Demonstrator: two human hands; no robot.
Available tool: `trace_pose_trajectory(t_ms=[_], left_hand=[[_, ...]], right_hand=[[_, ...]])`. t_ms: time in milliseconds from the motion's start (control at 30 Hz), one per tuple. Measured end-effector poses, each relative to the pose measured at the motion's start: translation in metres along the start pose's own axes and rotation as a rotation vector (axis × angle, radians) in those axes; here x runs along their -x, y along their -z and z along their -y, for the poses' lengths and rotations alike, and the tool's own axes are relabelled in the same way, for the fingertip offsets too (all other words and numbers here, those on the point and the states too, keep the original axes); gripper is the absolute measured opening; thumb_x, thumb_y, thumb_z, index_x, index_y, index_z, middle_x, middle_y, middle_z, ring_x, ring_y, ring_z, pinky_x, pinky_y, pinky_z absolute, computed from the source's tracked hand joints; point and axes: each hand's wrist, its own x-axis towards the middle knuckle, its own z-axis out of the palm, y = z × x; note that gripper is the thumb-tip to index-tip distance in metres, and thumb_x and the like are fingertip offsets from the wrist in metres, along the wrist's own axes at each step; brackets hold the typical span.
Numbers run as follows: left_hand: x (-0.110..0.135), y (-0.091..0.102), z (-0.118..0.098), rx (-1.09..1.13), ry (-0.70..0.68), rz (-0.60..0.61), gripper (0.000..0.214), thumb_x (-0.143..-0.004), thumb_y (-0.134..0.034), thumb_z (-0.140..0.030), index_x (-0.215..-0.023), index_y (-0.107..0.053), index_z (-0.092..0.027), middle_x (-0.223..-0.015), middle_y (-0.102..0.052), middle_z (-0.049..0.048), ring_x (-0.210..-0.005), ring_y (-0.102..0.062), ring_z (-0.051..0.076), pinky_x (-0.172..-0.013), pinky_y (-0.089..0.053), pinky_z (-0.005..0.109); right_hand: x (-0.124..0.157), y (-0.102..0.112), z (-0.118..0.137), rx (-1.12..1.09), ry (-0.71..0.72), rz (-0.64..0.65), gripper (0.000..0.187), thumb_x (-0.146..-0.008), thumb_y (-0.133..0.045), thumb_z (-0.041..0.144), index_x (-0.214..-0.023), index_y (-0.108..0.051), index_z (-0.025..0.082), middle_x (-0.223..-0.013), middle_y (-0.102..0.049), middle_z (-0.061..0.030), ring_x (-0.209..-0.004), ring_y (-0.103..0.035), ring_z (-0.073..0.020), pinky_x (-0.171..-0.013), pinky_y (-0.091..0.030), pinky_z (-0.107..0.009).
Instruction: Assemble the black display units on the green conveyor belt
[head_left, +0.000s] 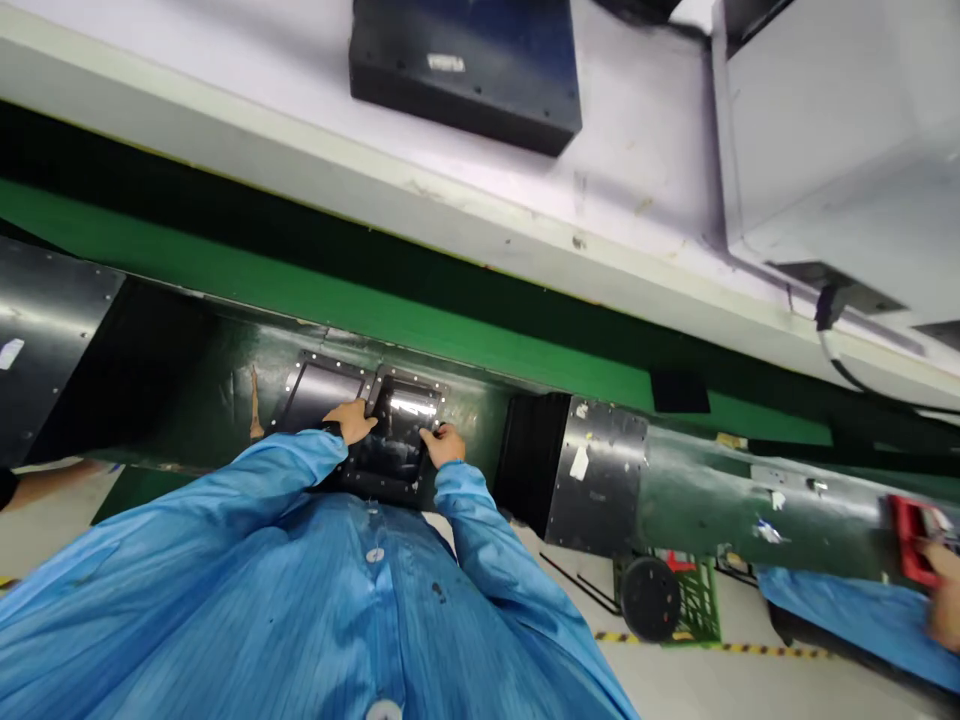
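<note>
In front of my body, a black framed panel point(405, 430) with a glossy dark face and small fasteners round its rim lies on the dark green bench point(472, 400). My left hand point(349, 421) grips its left edge, the thumb reaching over the frame. On the right side of the glossy face, my right hand point(444, 444) has its fingers curled in a pinch; what they hold, if anything, is too small to make out. A second framed panel point(322, 392), with a duller grey face, lies just left of the first, partly behind my left hand.
Dark metal boxes stand on the bench at left point(45, 330) and right point(600, 475). Above runs a white shelf with a black box point(465, 75) and a grey cabinet point(847, 150). A black round stool point(651, 598) is below right. Other people's arms show at both sides.
</note>
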Motion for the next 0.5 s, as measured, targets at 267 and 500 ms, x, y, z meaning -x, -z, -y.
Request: trace_pose_trajectory(t_ms=[267,500], left_hand=[[0.065,-0.062,0.053,-0.095,-0.045,0.131,0.043,-0.09,-0.055,-0.053,-0.112,-0.069,-0.019,-0.119,-0.076,0.0214,-0.113,-0.071,0.039,-0.094,-0.052,0.046],[0.058,-0.053,0.046,-0.012,-0.022,0.113,0.05,-0.081,-0.066,-0.062,-0.105,-0.074,-0.02,-0.116,-0.076,0.0216,-0.108,-0.072,0.041,-0.089,-0.054,0.046]], right_hand=[[0.074,-0.045,-0.055,-0.005,-0.077,0.262,0.034,-0.083,-0.078,0.055,-0.079,-0.07,0.022,-0.082,-0.077,-0.0031,-0.084,-0.075,-0.0201,-0.077,-0.055,-0.026],[0.043,-0.027,-0.038,0.048,-0.027,0.467,0.042,-0.088,-0.074,0.051,-0.062,-0.068,0.019,-0.066,-0.073,-0.0061,-0.068,-0.074,-0.0212,-0.067,-0.056,-0.026]])
